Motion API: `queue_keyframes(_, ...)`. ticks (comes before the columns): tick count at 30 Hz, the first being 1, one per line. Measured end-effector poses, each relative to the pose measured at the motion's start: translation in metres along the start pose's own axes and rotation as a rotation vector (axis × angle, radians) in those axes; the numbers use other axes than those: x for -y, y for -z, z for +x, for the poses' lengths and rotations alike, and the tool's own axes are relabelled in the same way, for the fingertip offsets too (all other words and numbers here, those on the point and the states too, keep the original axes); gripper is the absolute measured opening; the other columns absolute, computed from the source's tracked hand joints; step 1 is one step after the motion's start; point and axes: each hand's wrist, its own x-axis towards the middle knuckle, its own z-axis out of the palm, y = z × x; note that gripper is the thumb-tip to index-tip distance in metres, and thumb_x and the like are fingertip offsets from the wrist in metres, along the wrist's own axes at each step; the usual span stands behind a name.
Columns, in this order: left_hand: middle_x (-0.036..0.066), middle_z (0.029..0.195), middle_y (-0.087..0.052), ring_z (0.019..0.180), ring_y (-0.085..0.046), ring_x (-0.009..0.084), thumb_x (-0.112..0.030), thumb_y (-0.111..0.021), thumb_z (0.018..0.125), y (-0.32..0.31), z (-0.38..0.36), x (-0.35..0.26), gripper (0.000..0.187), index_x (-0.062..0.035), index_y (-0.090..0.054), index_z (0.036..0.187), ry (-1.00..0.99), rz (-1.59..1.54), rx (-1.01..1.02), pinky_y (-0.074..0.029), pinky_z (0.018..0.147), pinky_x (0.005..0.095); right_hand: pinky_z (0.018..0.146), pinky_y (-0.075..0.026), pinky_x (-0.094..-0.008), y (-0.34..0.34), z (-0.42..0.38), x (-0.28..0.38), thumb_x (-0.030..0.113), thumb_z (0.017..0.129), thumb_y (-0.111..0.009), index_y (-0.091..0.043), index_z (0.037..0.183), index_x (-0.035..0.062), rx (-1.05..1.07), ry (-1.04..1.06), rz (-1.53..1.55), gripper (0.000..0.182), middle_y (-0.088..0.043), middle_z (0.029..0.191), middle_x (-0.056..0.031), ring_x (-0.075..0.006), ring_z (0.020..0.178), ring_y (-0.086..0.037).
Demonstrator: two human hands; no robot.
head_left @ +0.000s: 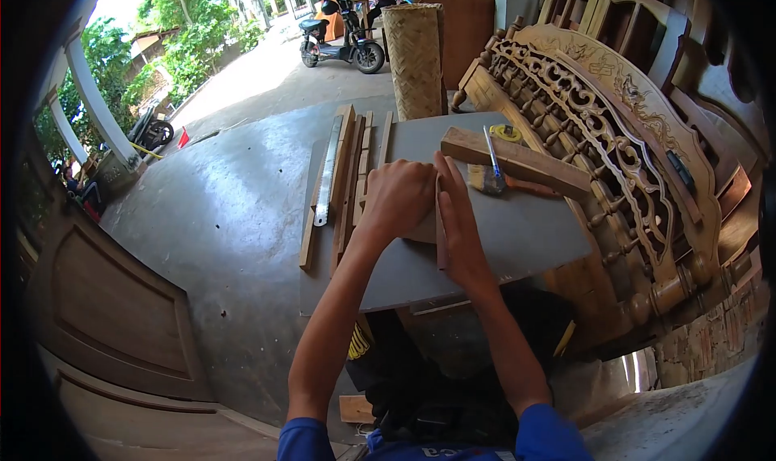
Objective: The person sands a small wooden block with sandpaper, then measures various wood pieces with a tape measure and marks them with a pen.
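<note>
Standing on edge between both hands: a narrow wooden strip (441, 247), above the near-middle part of a grey table (529, 239). Left hand (398, 193) has bent fingers, knuckles up; cannot tell what they grip. Right hand (461, 227) lies along the strip's right side, fingers fairly straight; cannot tell if they clasp it. Left on table: metal ruler (329, 170), wooden sticks (350, 185). Far right: thick wood block (517, 163), pen (491, 150), brush (485, 180), tape measure (507, 133). Beyond, right: carved headboard (570, 97). Far off: scooter (343, 50).
</note>
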Motion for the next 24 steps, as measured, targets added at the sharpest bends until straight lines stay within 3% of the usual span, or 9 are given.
queue_keyframes(4,0.019,0.064,-0.058,0.061,-0.058,0.0355,-0.021,-0.049,0.077,0.007,0.001,-0.001,0.025,-0.0020,-0.062,0.066,0.006,0.035,0.049,-0.045,0.060,0.0448,0.102,-0.018,-0.0520,-0.001,0.038,0.000,0.034,0.094,-0.019,-0.028,0.138,0.0139,-0.043,-0.044,-0.001,0.048,-0.033,0.136,-0.0187,-0.0338,0.127,-0.030)
queue_keyframes(8,0.019,0.063,-0.058,0.062,-0.058,0.0359,-0.029,-0.044,0.084,0.001,0.003,0.004,0.038,-0.0008,-0.062,0.067,0.041,-0.006,0.032,-0.043,0.061,0.0468,0.102,-0.025,-0.0379,0.002,0.044,-0.015,0.031,0.095,-0.020,-0.034,0.134,0.0048,-0.033,0.019,0.218,0.049,-0.038,0.133,-0.0195,-0.0338,0.125,-0.034)
queue_keyframes(10,0.017,0.063,-0.059,0.062,-0.059,0.0321,-0.039,-0.045,0.082,0.002,-0.001,0.006,0.043,-0.0015,-0.065,0.073,0.086,-0.277,-0.012,-0.044,0.063,0.0425,0.101,-0.027,-0.0322,0.004,0.025,-0.018,0.030,0.095,-0.020,-0.036,0.131,0.0012,-0.040,-0.050,0.211,0.049,-0.040,0.131,-0.0198,-0.0337,0.123,-0.036)
queue_keyframes(11,0.016,0.063,-0.059,0.062,-0.059,0.0302,-0.044,-0.046,0.081,0.002,-0.002,0.006,0.047,-0.0019,-0.066,0.076,0.107,-0.412,-0.036,-0.044,0.064,0.0404,0.101,-0.027,-0.0327,0.005,0.024,-0.019,0.028,0.095,-0.022,-0.036,0.131,0.0011,-0.034,-0.061,0.229,0.047,-0.040,0.131,-0.0197,-0.0328,0.123,-0.037)
queue_keyframes(14,0.014,0.062,-0.060,0.059,-0.058,0.0260,-0.051,-0.047,0.078,0.016,0.001,-0.012,0.052,-0.0030,-0.068,0.081,0.145,-0.111,0.212,-0.044,0.061,0.0369,0.101,-0.029,-0.0328,0.009,0.022,-0.015,0.022,0.095,-0.027,-0.037,0.131,0.0002,-0.028,-0.087,0.300,0.043,-0.042,0.130,-0.0192,-0.0288,0.121,-0.040)
queue_keyframes(16,0.014,0.063,-0.060,0.058,-0.059,0.0246,-0.050,-0.048,0.078,0.016,0.002,-0.012,0.051,-0.0035,-0.068,0.082,0.156,-0.183,0.203,-0.044,0.059,0.0355,0.101,-0.029,-0.0312,0.012,0.022,-0.010,0.016,0.094,-0.031,-0.038,0.129,-0.0014,-0.030,-0.093,0.373,0.040,-0.043,0.129,-0.0185,-0.0245,0.120,-0.042)
queue_keyframes(19,0.014,0.063,-0.061,0.057,-0.059,0.0230,-0.047,-0.049,0.078,0.013,-0.001,-0.008,0.048,-0.0038,-0.068,0.080,0.138,-0.236,0.158,-0.044,0.057,0.0344,0.100,-0.032,-0.0300,0.022,0.013,-0.011,0.009,0.092,-0.034,-0.040,0.125,-0.0051,-0.284,-0.357,0.807,0.036,-0.046,0.125,-0.0189,-0.0215,0.118,-0.044)
queue_keyframes(22,0.015,0.062,-0.060,0.059,-0.060,0.0286,-0.042,-0.049,0.076,0.012,0.003,-0.006,0.041,-0.0066,-0.069,0.080,0.119,-0.198,0.146,-0.046,0.059,0.0378,0.099,-0.037,-0.0355,0.062,-0.014,0.044,0.005,0.089,-0.037,-0.041,0.120,-0.0053,-0.567,0.037,0.710,0.032,-0.051,0.113,-0.0147,-0.0226,0.110,-0.047)
queue_keyframes(24,0.017,0.062,-0.060,0.061,-0.060,0.0317,-0.040,-0.049,0.075,0.009,0.003,-0.005,0.038,-0.0080,-0.069,0.079,0.127,-0.191,0.138,-0.047,0.060,0.0398,0.080,-0.044,-0.0277,0.105,-0.040,0.092,0.013,0.085,-0.046,-0.049,0.104,-0.0004,-0.323,0.653,0.711,0.024,-0.054,0.088,-0.0062,-0.0107,0.088,-0.051)
